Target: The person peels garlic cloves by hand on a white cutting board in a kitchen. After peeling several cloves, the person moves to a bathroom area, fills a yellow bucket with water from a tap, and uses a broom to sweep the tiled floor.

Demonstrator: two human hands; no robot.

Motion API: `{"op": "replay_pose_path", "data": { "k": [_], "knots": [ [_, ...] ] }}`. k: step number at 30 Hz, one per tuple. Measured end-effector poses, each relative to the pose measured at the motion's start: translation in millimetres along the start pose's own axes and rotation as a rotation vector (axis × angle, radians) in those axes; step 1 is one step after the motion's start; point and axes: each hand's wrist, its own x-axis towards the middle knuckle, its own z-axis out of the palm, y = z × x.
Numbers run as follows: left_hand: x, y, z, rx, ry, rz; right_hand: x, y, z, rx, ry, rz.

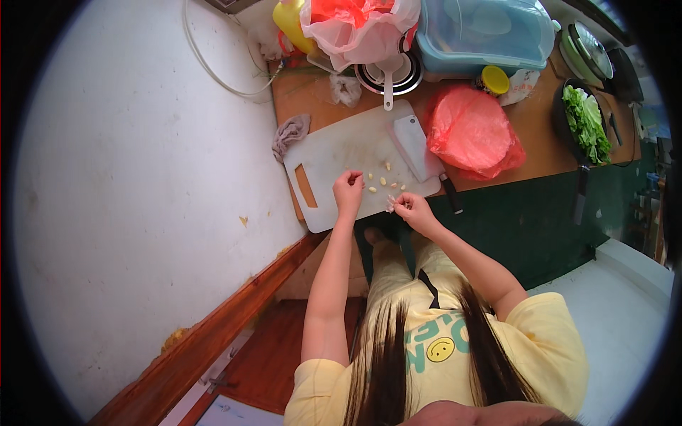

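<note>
A white cutting board (327,149) lies at the table's near edge. Several pale garlic cloves (383,181) are scattered over its right half. Above the board's near part, my left hand (348,189) is closed in a pinch; what its fingertips hold, if anything, is hidden. Closed at the board's near edge, my right hand (415,212) has whitish, papery garlic skin (391,204) at its fingertips. A cleaver (418,145) rests flat on the right side of the board, its black handle jutting past the near edge.
A crumpled grey cloth (291,133) touches the board's far left corner. Right of the cleaver sits a red plastic bag (472,131). Behind stand a white-handled strainer (388,78), a blue lidded bin (486,42) and a yellow-lidded jar (495,80). Leafy greens (587,124) fill a black pan farther right.
</note>
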Motion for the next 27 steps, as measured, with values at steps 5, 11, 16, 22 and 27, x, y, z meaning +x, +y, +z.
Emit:
{"op": "replay_pose_path", "data": {
  "k": [5,11,16,22,27],
  "knots": [
    [4,14,-6,-0.023,-0.012,0.098,8,9,-7,0.017,0.019,0.049],
    [-4,3,-41,0.612,0.092,0.266,10,5,-8,-0.019,-0.040,0.024],
    [-15,-1,-20,0.740,0.159,0.266,9,10,-3,-0.024,-0.051,0.029],
    [-10,-4,-13,0.875,0.142,0.411,12,11,-4,-0.043,-0.068,0.084],
    [-14,3,-23,0.704,0.073,0.338,13,13,-1,-0.060,-0.062,0.040]
  ]
}}
